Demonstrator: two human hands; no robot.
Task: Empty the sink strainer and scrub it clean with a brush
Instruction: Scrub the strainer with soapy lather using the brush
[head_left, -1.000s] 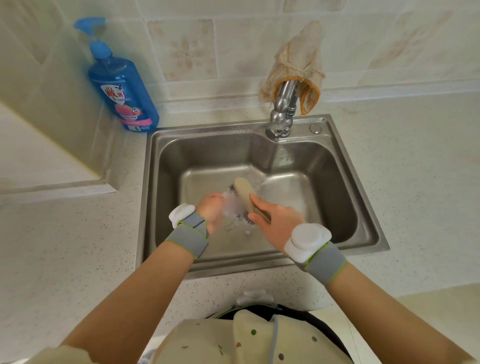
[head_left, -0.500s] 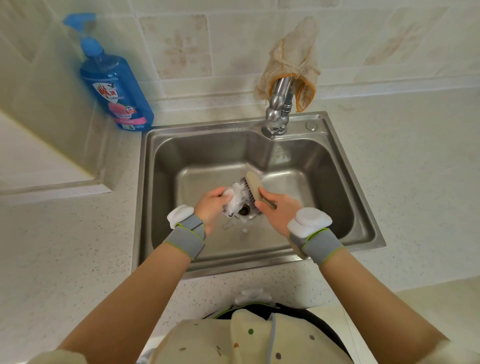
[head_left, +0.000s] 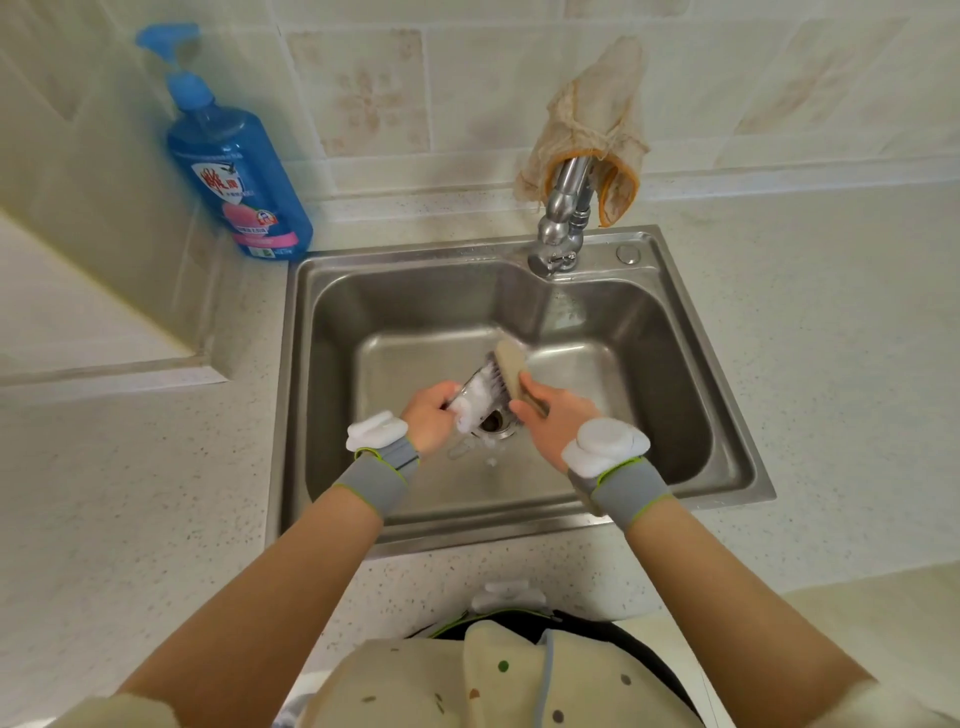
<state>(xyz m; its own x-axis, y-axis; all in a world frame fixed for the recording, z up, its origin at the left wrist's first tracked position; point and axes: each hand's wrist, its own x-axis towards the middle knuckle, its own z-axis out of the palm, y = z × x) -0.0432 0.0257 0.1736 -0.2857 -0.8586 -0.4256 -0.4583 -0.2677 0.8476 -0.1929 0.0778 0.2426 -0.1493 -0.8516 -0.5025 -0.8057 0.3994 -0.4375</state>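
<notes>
Over the sink (head_left: 691, 364) drain, the left hand (head_left: 428, 415) grips the foamy strainer (head_left: 475, 397); the right hand (head_left: 553, 415), just right of it, clasps the brush (head_left: 511, 371), bristles touching the strainer.

A home kitchen: a steel sink (head_left: 727, 395) set in a speckled desk (head_left: 831, 338), tiled wall behind it, cloth-draped tap (head_left: 563, 218) at its back rim, blue soap bottle (head_left: 239, 176) at its back-left corner.
</notes>
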